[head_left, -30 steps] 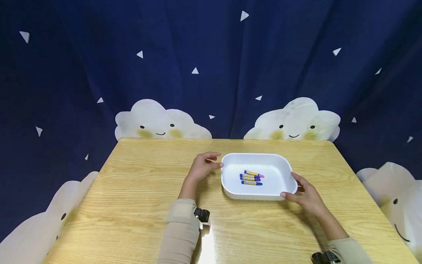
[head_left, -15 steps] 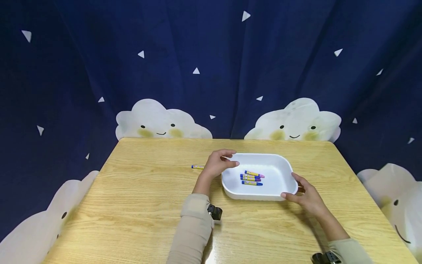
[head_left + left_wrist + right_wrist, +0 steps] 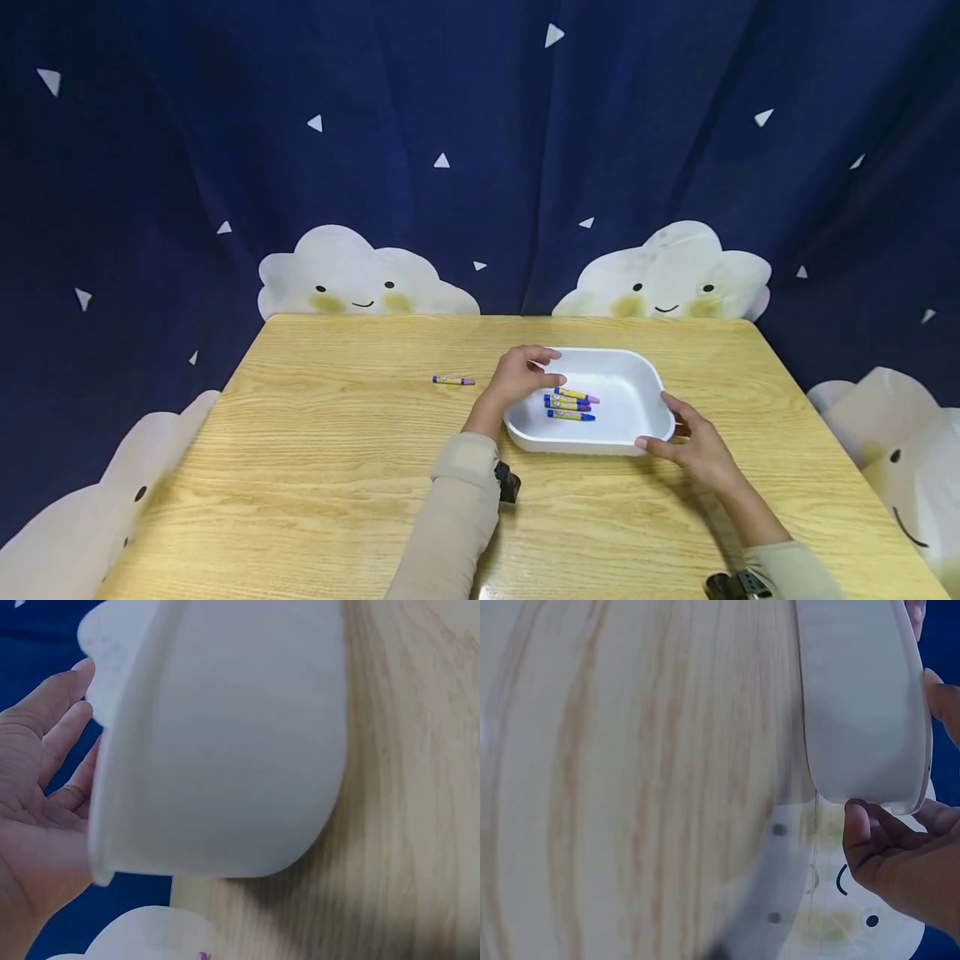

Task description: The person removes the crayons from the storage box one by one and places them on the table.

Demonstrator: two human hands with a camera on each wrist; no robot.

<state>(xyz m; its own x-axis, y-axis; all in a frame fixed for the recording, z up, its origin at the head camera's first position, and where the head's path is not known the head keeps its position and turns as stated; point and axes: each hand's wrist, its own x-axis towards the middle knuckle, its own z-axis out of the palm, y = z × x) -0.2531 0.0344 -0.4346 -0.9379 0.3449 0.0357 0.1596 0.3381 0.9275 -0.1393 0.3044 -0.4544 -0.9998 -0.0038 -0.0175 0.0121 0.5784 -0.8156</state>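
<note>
My left hand [image 3: 517, 377] hovers over the left end of a white plastic tray [image 3: 630, 404], fingers loosely bent and holding nothing. Beneath and beside its thumb, several yellow-wrapped crayons lie on the tray floor, among them a pink-tipped crayon [image 3: 576, 395] and a blue-tipped crayon [image 3: 571, 415]. In the left wrist view, the tray's outer wall [image 3: 225, 750] hides part of the left hand [image 3: 34, 795]. My right hand [image 3: 701, 450] grips the tray's right end, thumb on the near rim; the right wrist view shows its fingers [image 3: 859, 832] against the end wall.
One more crayon [image 3: 453, 381] with a pinkish tip lies on the wooden table [image 3: 322, 450], left of the tray. Behind the table hangs a dark blue curtain [image 3: 480, 100] with white triangles and smiling clouds.
My left hand has moved right, from beside the tray to over its left end. This uncovers the crayon on the table. The right hand and tray stay put.
</note>
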